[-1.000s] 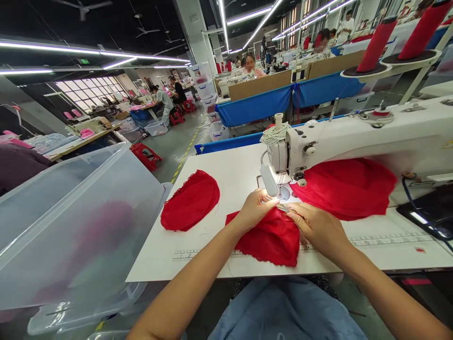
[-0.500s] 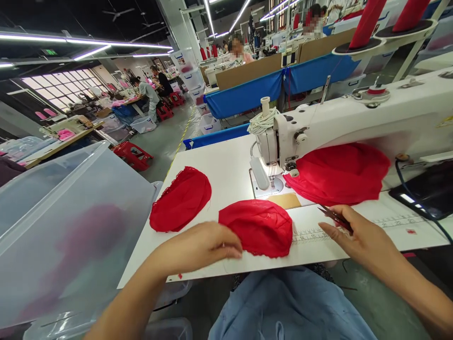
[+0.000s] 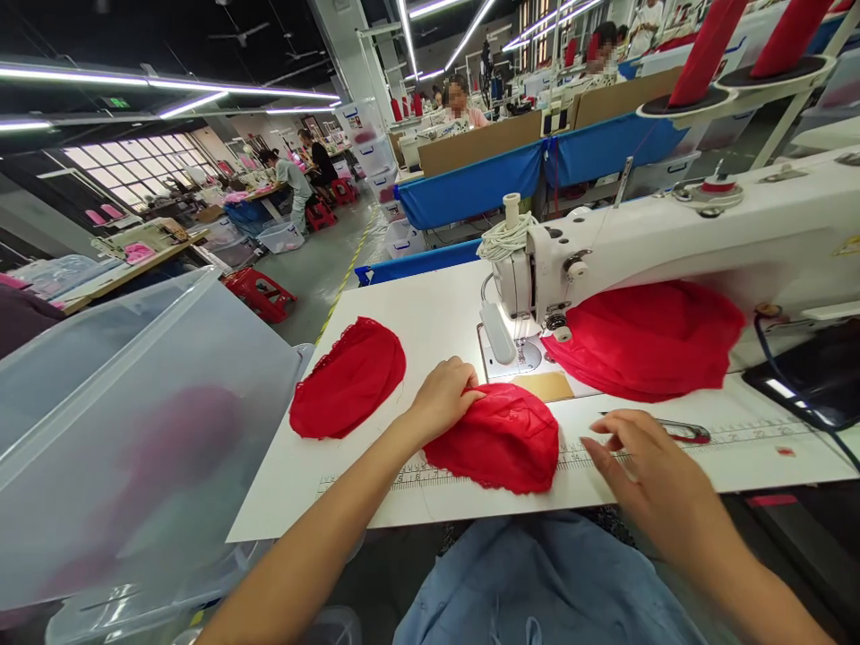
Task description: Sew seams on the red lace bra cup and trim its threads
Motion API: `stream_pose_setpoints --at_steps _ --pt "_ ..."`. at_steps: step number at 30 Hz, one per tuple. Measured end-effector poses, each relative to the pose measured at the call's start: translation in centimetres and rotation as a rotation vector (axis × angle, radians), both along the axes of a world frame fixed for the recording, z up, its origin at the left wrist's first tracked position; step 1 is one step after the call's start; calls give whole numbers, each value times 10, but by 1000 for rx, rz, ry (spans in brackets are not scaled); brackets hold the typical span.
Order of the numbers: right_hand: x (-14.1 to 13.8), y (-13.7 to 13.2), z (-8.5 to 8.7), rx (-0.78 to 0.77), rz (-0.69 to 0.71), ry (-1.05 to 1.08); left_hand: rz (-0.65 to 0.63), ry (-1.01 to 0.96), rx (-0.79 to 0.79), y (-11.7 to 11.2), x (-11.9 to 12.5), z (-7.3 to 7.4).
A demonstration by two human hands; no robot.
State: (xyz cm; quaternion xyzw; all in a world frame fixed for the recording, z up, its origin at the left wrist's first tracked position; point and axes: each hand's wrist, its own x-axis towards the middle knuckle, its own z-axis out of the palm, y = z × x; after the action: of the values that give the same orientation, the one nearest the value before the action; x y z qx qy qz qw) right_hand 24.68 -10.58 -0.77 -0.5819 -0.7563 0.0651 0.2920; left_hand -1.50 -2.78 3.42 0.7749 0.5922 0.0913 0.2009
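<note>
My left hand [image 3: 442, 396] grips the far left edge of a red lace fabric piece [image 3: 501, 441] lying on the white table [image 3: 430, 313] in front of the sewing machine [image 3: 672, 242]. My right hand [image 3: 649, 475] hovers open above the table's ruler strip, its fingers spread and holding nothing. Small thread snips [image 3: 678, 431] lie on the table just beyond its fingertips. A second red lace piece [image 3: 349, 381] lies to the left. A pile of red fabric [image 3: 649, 339] sits under the machine's arm.
A large translucent plastic bin [image 3: 134, 430] stands at my left. Two red thread cones [image 3: 709, 45] are on the stand at the upper right. A dark control panel [image 3: 806, 376] sits at the right. Other people work at distant stations across an aisle.
My left hand moved up from the table's front edge and took hold of the red piece. My right hand let go of the snips, which now lie on the table.
</note>
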Motion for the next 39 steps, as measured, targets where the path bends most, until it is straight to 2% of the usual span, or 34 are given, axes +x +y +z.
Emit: stream_pose_setpoints --at_steps 1,3,5,8,10,12,14,16,18,22,27,30,34,39 --pt "-12 1 1 -97 -26 29 4 -4 8 -3 0 1" --pt "-30 5 2 -196 -57 -40 35 -59 20 -8 -2 3" --pt "-41 10 3 -219 -63 -112 84 -189 26 -13 -6 4" --pt "-44 15 3 -204 -45 -95 148 -478 -9 -22 -11 6" --pt "-42 16 4 -201 -32 -21 183 -700 -116 -28 -13 9" --pt "-41 14 6 -236 24 143 220 -889 -246 -33 -12 16" --pt "-41 11 10 -376 110 409 240 -986 -343 -35 -12 26" --pt "-41 6 15 -563 183 705 220 -982 -389 -32 -13 38" --pt "-42 0 20 -687 216 938 174 -923 -413 -26 -15 49" --pt "-43 -8 18 -753 195 1115 90 -749 -449 -4 -22 56" --pt "-42 -10 2 -729 132 1080 -62 -465 -417 27 -19 42" --pt "-43 -7 -3 -675 99 973 -103 -411 -320 44 -8 27" --pt "-43 2 -6 -476 -28 799 -95 -388 -197 59 7 9" --pt "-37 13 -8 -474 5 677 -7 -354 -76 62 15 -1"
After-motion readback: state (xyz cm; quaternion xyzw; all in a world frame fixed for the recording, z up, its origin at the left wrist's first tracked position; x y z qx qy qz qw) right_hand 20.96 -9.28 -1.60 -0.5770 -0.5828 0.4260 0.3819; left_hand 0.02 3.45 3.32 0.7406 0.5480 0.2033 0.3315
